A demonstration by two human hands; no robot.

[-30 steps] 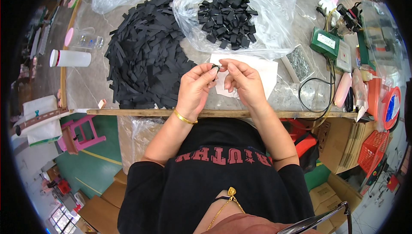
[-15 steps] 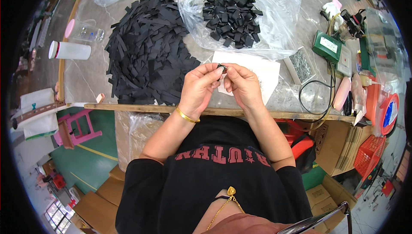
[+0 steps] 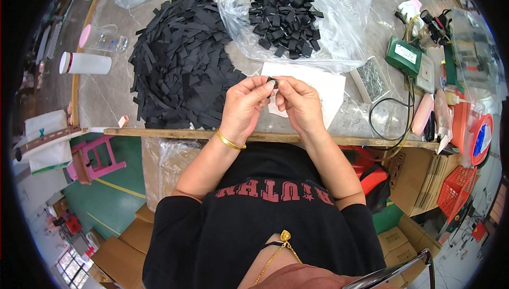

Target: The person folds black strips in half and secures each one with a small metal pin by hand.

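Observation:
Above the table's near edge, my left hand (image 3: 245, 103) and my right hand (image 3: 300, 103) meet fingertip to fingertip. Between them they pinch a small black strip (image 3: 272, 81), mostly covered by the fingers. Left of my hands lies a big heap of flat black strips (image 3: 180, 66). Beyond them, a pile of folded black loops (image 3: 286, 24) rests on a clear plastic bag (image 3: 339, 29); small pale bits show among the loops. White paper (image 3: 331, 90) lies under and beside my right hand. A shallow white box (image 3: 371, 79) to the right holds many small metal pieces.
A white bottle (image 3: 87, 63) and a clear pink-lidded jar (image 3: 101, 38) lie at the left. On the right are a green box (image 3: 404, 57) with a looped black cable (image 3: 374, 125) and a red-rimmed container (image 3: 480, 140). The wooden table edge (image 3: 265, 137) runs before me.
Both hands stay almost in place, with only a slight shift of the fingertips around the black strip. The rest of the table looks the same.

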